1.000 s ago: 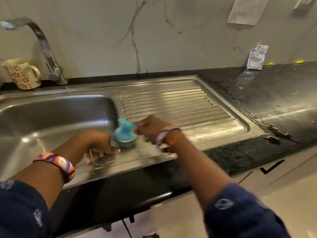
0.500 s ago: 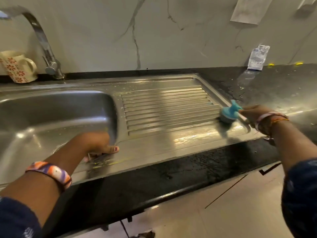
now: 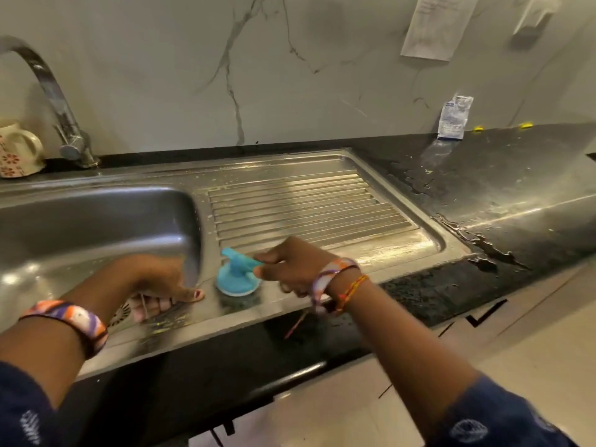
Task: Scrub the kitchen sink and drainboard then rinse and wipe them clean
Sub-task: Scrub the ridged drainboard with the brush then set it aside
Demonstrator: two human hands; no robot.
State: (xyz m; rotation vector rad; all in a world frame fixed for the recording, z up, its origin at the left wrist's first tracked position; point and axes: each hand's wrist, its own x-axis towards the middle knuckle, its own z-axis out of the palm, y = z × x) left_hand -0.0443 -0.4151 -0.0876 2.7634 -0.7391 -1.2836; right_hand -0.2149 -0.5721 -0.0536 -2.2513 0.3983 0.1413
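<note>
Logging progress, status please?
Right hand grips blue scrubber on drainboard front edge. Left hand braced on sink rim. Nothing blocking.

The wet black stone countertop [image 3: 503, 175] holds the stainless steel sink [image 3: 96, 227] with its ribbed drainboard [image 3: 309, 201]. A cream floral mug [image 3: 17, 150] stands at the back left, and a small white sachet [image 3: 454, 117] leans against the wall.
</note>
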